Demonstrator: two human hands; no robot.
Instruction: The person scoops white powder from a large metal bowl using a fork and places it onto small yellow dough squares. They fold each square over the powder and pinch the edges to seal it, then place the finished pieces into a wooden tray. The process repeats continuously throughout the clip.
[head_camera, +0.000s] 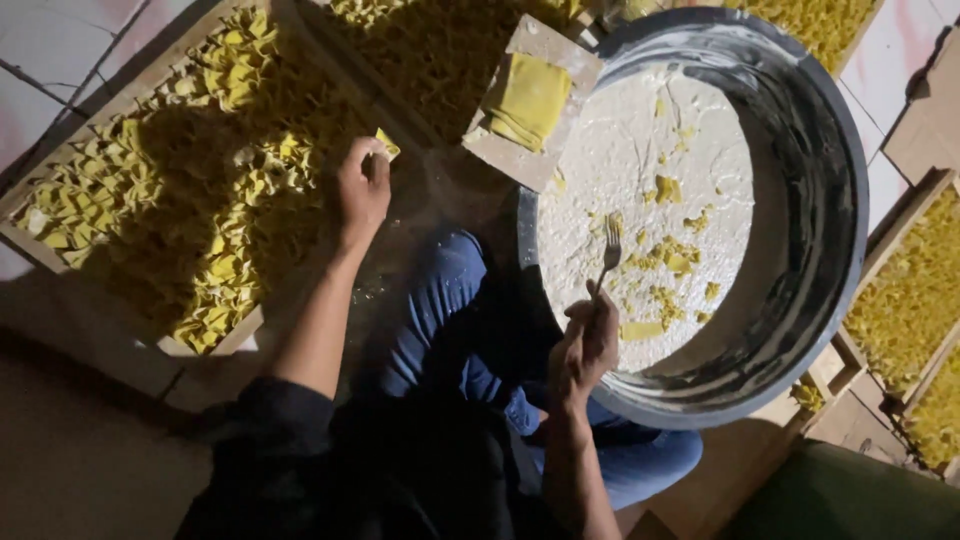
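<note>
Folded dumpling pinched over the tray, fork held over the basin.

The left hand (362, 188) pinches a small yellow dumpling (388, 144) in closed fingertips, just above the wooden tray (60, 262) crowded with folded pieces. The right hand (585, 345) is clamped on a fork (608, 258), tines over the floury basin (820, 200). A board of wrappers (527, 100) sits between them, near both hands.

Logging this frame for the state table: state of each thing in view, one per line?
left hand: pinching a folded yellow dough piece
right hand: gripping a fork, tines up
round metal basin: floured, scattered dough scraps
wooden tray: heaped with folded pieces
square board: stacked yellow dough sheets
</note>
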